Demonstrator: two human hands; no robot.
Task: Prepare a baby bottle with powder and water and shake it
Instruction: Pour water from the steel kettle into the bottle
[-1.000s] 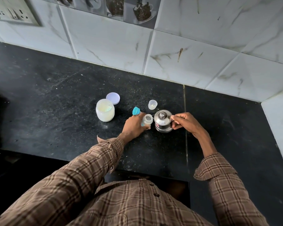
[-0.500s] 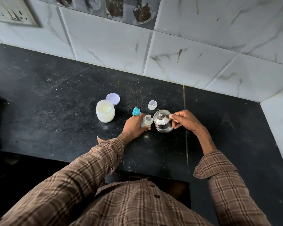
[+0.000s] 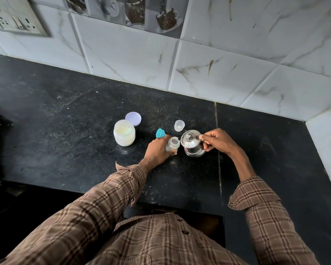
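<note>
On the black speckled stone bench (image 3: 69,119), near the middle of its width and closer to the front edge than to the tiled back wall (image 3: 227,69), the left hand (image 3: 158,150) is wrapped around a small clear plastic baby bottle (image 3: 173,144), which stands upright on the bench with its mouth open to the top. The right hand (image 3: 217,141) is closed on the handle of a small shiny steel kettle with a knobbed lid (image 3: 191,143); the kettle is tipped toward the bottle, its thin spout reaching over the bottle's rim, and whether its base touches the bench cannot be told. Just behind the left hand's fingers sits a teal screw ring with the bottle's teat (image 3: 160,133), lying on the bench beside the bottle. Behind the kettle, toward the back wall, stands a small clear plastic cap (image 3: 179,125), open side up. Further toward the left end of the bench, well apart from the bottle, a squat clear jar of pale powder (image 3: 124,135) stands open, and its round lilac lid (image 3: 133,118) lies flat just behind it, touching or nearly touching the jar. Both forearms come in from the front edge in brown checked shirt sleeves (image 3: 111,203), cuffs pushed back from the wrists.
</note>
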